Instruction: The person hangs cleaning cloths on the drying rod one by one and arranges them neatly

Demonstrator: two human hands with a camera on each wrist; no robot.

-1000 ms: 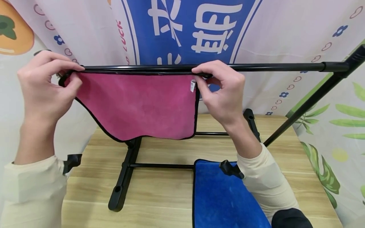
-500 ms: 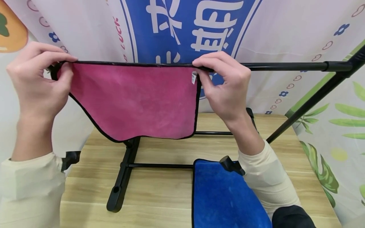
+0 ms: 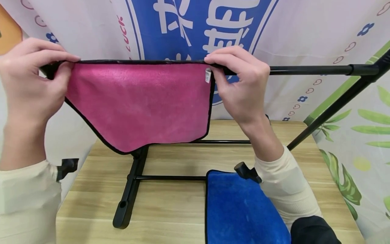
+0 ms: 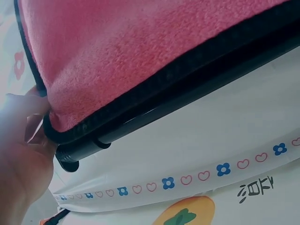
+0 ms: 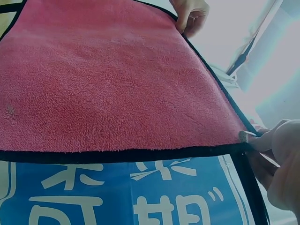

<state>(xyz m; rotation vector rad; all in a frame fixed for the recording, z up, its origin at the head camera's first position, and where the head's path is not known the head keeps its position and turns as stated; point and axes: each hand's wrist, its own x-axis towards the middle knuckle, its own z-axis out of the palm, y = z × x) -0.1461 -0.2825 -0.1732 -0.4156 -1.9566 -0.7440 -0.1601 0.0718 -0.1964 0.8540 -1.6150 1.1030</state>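
A pink towel point(image 3: 140, 105) with black edging is stretched between both hands, its top edge level with the black rail point(image 3: 310, 70) of a rack. My left hand point(image 3: 35, 78) pinches the upper left corner between thumb and fingers. At the upper right corner, next to a small white label point(image 3: 208, 75), my right hand point(image 3: 242, 81) pinches the edging. The left wrist view has the towel's fluffy face point(image 4: 108, 61) above the rail point(image 4: 159, 105), by the rail's end. In the right wrist view both hands hold corners of the towel point(image 5: 117, 93).
A blue towel point(image 3: 240, 210) lies on the wooden table point(image 3: 170, 210) under my right forearm. The rack's black foot point(image 3: 126, 200) and lower crossbar point(image 3: 170, 178) stand left of it. A slanted post point(image 3: 335, 112) rises at right, and a printed curtain point(image 3: 292, 34) hangs behind.
Both hands have raised the pink towel's top edge from just below the rail to above it in the head view. The left hand has also moved left. Both grips are kept.
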